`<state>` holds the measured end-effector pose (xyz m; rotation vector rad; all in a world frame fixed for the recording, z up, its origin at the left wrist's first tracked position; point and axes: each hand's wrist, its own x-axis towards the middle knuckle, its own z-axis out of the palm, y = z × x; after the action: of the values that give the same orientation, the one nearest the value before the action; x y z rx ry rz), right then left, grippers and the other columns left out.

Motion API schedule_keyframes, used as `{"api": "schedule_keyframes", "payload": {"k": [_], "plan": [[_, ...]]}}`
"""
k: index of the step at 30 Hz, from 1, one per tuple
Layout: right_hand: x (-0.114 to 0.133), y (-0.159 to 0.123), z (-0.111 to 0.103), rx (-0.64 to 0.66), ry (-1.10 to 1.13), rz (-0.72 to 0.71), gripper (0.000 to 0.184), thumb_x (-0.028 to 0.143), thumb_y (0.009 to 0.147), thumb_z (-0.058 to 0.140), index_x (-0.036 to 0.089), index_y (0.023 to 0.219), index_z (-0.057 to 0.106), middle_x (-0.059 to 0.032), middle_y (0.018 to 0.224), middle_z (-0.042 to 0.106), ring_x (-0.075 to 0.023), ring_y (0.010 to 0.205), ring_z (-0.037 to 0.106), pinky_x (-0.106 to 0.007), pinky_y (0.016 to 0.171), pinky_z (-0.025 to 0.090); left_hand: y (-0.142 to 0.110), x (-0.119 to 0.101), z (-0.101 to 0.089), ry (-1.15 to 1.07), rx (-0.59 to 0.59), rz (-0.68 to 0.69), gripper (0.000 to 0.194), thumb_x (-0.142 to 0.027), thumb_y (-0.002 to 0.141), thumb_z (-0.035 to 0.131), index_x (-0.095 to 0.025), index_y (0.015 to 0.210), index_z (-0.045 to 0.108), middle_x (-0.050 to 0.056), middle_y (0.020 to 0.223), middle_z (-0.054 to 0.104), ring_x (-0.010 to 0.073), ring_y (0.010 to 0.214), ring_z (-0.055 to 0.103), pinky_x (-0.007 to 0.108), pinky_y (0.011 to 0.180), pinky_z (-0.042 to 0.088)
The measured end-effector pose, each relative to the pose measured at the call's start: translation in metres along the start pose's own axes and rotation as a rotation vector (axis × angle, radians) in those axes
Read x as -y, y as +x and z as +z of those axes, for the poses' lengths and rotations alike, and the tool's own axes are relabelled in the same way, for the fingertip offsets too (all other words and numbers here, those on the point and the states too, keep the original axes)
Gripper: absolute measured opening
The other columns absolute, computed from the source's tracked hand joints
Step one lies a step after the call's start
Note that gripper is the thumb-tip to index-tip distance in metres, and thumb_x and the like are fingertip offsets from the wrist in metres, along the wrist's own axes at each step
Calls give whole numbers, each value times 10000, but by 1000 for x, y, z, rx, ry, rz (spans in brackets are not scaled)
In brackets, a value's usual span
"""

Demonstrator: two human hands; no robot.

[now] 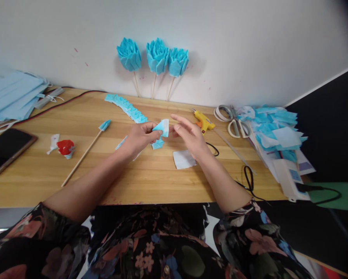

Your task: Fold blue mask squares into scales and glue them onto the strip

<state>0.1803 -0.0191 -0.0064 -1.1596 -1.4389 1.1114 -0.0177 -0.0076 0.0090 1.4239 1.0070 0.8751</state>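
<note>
My left hand (140,138) pinches a folded blue-and-white petal (164,126) between thumb and fingers, above the middle of the table. Just to its right is my right hand (191,140), with its fingers stretched out and apart and nothing visible in them. Below the held piece lies another blue folded piece (157,144), partly hidden. Behind my left hand runs an overlapping row of blue folded petals (126,107). A white rectangular piece (183,159) rests flat under my right wrist. Left of my left forearm lies a wooden stick (82,159) with a blue tip (104,125).
Three blue flowers (157,56) on sticks lean against the wall. Rightward are a yellow glue gun (204,121), tape roll (223,113), scissors (235,126), piled blue pieces (275,128) and a white power strip (290,180). Face masks (15,95), a phone (8,151) and a red item (66,147) lie left.
</note>
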Motion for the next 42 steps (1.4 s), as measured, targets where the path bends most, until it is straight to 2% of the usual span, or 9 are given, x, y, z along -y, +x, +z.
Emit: {"api": "schedule_keyframes", "payload": {"k": [4, 11, 15, 19, 25, 34, 38, 42], "plan": [[4, 2, -2, -22, -7, -17, 376, 518, 852, 688, 263, 1125, 730, -30, 1019, 741, -177, 945, 663, -352, 866, 545, 0, 0, 1, 14, 55, -22, 174, -327, 744, 665, -180, 688, 592, -30, 592, 542, 106, 571, 499, 246, 574, 416], [1, 1, 4, 23, -105, -92, 284, 447, 813, 743, 233, 999, 742, 21, 778, 639, -118, 710, 569, -271, 670, 481, 1, 9, 2, 16, 131, 16, 207, -328, 779, 668, -183, 675, 564, -31, 586, 534, 94, 553, 474, 239, 552, 375], [2, 0, 5, 17, -129, -95, 182, 380, 824, 714, 211, 892, 717, 22, 745, 646, -110, 657, 558, -261, 619, 448, 1, 8, 3, 71, 171, 3, 212, -328, 796, 668, -179, 684, 566, -27, 603, 546, 90, 561, 473, 234, 559, 383], [6, 0, 4, -16, -139, -103, 157, 358, 822, 698, 205, 855, 698, 18, 751, 664, -109, 658, 559, -261, 621, 445, -2, 3, 2, 57, 209, 34, 248, -399, 829, 660, -176, 736, 600, -8, 660, 586, 106, 608, 523, 244, 601, 440], [9, -2, 3, -27, -145, -94, 167, 383, 832, 700, 217, 847, 691, 22, 709, 633, -114, 646, 541, -279, 638, 451, -1, 3, 1, 70, 192, 56, 381, -494, 895, 580, -174, 695, 634, 33, 682, 643, 126, 624, 564, 257, 615, 475], [11, -1, 3, 44, 48, -25, 327, 554, 852, 689, 229, 820, 704, -2, 840, 704, -143, 813, 633, -306, 816, 531, 2, 6, 0, 87, 107, 25, 300, -416, 801, 647, -180, 616, 632, 14, 607, 637, 114, 560, 533, 253, 585, 478], [12, -1, 2, 63, 90, -32, 351, 574, 820, 728, 227, 782, 694, 9, 790, 681, -133, 774, 619, -301, 803, 533, 1, 3, 0, 88, 115, 11, 298, -423, 795, 652, -179, 624, 634, 11, 609, 636, 114, 564, 534, 254, 585, 476], [13, -1, 3, 64, 33, -16, 404, 616, 806, 719, 220, 759, 659, 10, 759, 658, -135, 766, 615, -306, 778, 532, -1, 2, 1, 75, 125, 7, 304, -449, 779, 684, -177, 649, 643, 10, 614, 638, 117, 576, 538, 255, 590, 470]]}}
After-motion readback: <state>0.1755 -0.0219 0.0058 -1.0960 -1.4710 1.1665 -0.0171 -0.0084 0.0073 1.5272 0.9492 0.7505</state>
